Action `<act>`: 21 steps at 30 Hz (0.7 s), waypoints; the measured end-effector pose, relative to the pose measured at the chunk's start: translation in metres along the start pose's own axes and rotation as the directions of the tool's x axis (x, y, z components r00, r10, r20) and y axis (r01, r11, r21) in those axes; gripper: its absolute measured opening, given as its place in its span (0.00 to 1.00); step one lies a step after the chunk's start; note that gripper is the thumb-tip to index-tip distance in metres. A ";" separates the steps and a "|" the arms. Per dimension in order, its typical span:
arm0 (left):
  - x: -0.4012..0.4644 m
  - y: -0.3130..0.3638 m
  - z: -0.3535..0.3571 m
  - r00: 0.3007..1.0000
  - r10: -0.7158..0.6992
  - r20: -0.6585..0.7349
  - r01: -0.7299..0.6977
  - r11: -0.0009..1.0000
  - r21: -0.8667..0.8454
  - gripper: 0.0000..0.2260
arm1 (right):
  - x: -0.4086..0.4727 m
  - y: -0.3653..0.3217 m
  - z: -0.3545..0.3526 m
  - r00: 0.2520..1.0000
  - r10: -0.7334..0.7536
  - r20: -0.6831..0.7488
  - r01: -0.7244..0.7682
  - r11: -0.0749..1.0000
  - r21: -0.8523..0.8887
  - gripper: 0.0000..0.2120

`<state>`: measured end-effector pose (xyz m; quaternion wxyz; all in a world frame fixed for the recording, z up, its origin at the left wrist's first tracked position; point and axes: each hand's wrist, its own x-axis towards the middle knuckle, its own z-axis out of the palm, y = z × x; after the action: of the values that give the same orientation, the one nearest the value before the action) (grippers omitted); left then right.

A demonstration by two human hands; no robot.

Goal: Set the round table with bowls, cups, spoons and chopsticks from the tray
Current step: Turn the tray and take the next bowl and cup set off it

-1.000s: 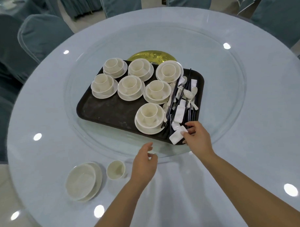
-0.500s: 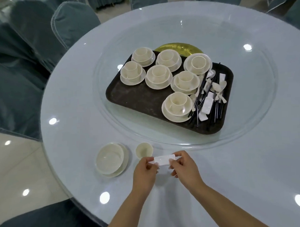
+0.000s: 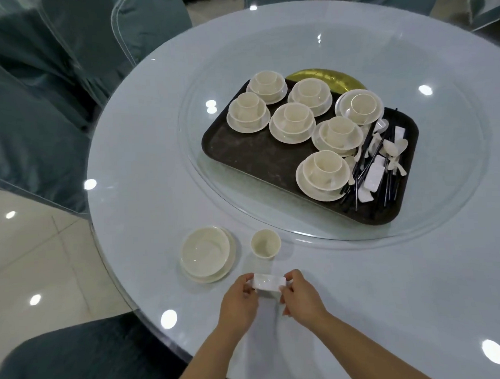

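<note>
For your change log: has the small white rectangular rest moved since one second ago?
Yes. The white rest left the tray and is now held between both hands on the near table, just in front of the lone cup.

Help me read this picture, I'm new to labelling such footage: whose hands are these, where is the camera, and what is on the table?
There is no machine: a person wears a camera on the head, looking forward and down. The left hand and right hand together pinch a small white rectangular rest just over the round table. Beside it stand a bowl on a plate and a cup. On the glass turntable sits a dark tray with seven stacked bowl-and-cup sets, black chopsticks and white spoons.
</note>
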<state>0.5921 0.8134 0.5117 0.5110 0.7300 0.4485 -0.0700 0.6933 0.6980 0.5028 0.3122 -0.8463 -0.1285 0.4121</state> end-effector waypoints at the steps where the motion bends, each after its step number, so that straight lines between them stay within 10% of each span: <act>1: 0.002 0.000 -0.001 1.000 0.002 0.013 -0.002 1.000 0.003 0.14 | 0.002 -0.001 0.001 1.000 -0.003 -0.004 0.003 1.000 0.001 0.01; 21: 0.022 0.022 -0.016 0.992 0.098 -0.079 -0.095 0.994 0.047 0.18 | 0.032 -0.022 -0.014 0.989 -0.096 -0.111 0.093 0.995 -0.034 0.22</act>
<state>0.6149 0.8377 0.5218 0.4792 0.7639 0.4315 -0.0251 0.7257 0.7245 0.5038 0.3260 -0.8655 -0.1566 0.3466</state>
